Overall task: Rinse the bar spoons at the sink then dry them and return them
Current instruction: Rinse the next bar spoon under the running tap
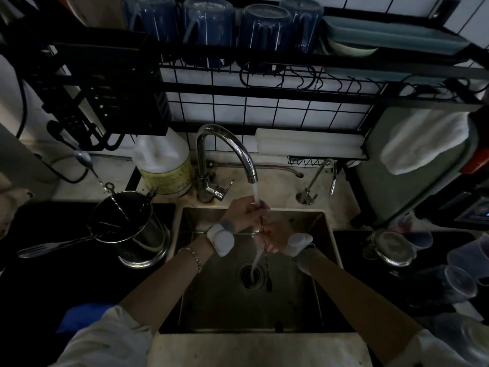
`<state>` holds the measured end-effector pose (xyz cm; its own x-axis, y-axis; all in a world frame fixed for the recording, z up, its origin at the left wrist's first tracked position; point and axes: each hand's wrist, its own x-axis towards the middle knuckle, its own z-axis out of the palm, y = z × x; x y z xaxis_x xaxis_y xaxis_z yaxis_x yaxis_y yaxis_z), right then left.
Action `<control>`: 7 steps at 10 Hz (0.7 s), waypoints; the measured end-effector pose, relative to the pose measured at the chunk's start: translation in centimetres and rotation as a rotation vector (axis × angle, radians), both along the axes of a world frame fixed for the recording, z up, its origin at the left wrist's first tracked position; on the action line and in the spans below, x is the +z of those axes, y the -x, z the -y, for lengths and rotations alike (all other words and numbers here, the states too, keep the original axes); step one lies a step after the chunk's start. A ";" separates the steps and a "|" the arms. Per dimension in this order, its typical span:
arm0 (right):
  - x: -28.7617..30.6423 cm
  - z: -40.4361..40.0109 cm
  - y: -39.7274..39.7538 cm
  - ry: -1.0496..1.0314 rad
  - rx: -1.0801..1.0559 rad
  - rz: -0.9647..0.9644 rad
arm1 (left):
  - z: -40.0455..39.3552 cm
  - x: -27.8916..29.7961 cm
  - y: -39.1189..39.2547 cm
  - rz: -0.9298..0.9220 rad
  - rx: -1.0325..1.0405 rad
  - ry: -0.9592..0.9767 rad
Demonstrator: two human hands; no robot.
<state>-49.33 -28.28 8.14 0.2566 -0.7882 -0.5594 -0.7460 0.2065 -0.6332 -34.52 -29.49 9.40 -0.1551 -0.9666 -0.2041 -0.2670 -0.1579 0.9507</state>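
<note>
A long twisted bar spoon hangs almost upright over the sink, under water running from the curved tap. My left hand is closed around its upper part, right under the stream. My right hand grips the stem lower down, and the spoon's lower end reaches to beside the drain. A second bar spoon leans in the steel utensil cup left of the sink, bowl end up.
A white jug stands behind the cup. A slotted tool lies by the cup. A small second tap is at the back right. A white towel hangs at the right, above glasses and a steel lid. Overhead rack holds blue mugs.
</note>
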 end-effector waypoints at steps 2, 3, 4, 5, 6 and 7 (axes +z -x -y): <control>0.2 0.3 0.1 -0.231 -0.137 0.208 | 0.1 -0.4 0.1 -0.021 0.005 -0.025; 0.0 0.3 -0.1 -0.267 -0.198 0.245 | 0.0 -0.4 0.5 0.025 0.026 0.000; -0.1 0.7 -0.2 -0.306 -0.176 0.256 | 0.0 0.1 0.9 0.035 0.055 0.006; -0.3 0.8 -0.1 -0.236 -0.142 0.189 | 0.2 -0.2 0.8 0.039 0.048 -0.016; -0.5 0.7 0.2 -0.143 -0.099 0.200 | 0.2 -0.5 0.6 0.023 0.043 -0.029; -0.6 0.7 0.2 -0.117 -0.048 0.195 | 0.1 -0.6 0.0 0.063 0.004 0.019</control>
<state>-49.57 -28.97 7.52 0.3325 -0.7345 -0.5915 -0.5994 0.3196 -0.7339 -34.57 -29.62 8.80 -0.1391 -0.9709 -0.1951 -0.3260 -0.1411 0.9348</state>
